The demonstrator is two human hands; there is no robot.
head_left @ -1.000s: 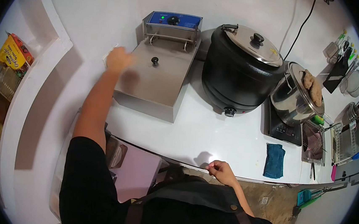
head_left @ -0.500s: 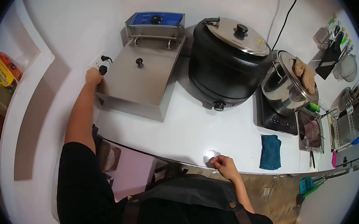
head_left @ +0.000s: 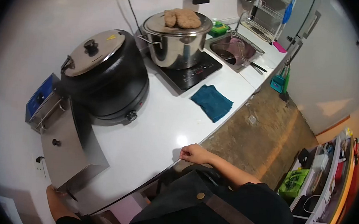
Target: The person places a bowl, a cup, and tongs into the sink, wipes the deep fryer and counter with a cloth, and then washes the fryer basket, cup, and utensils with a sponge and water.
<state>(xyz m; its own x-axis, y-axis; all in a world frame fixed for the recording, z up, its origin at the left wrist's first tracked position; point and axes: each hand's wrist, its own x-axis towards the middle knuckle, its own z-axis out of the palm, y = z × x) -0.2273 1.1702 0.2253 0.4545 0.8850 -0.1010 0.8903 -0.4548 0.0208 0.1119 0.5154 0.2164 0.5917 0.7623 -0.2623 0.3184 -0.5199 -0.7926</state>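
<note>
My left hand (head_left: pixel 52 190) is beside the lower left end of the steel fryer (head_left: pixel 64 153), its fingers hidden. My right hand (head_left: pixel 193 153) rests at the front edge of the white counter (head_left: pixel 142 151), fingers curled together and nothing visible in them. To the right of the fryer stands a large black kettle (head_left: pixel 110 77) with a steel lid. A steel pot (head_left: pixel 176 48) sits on a black induction cooker (head_left: pixel 189 72), with brown mitts (head_left: pixel 182 18) on its lid. The folded teal cloth (head_left: pixel 212 102) lies in front of the cooker.
Beyond the cooker are a sink (head_left: pixel 235 49) with a pan in it, a green item (head_left: pixel 218 28) and a dish rack (head_left: pixel 267 20). At the lower right stands a shelf (head_left: pixel 319 182) with bags and boxes. A wall socket (head_left: pixel 39 166) is left of the fryer.
The view has swung to the right, bringing the floor and right shelf into sight. My left hand is now mostly hidden by the fryer; my right hand stays near the counter edge.
</note>
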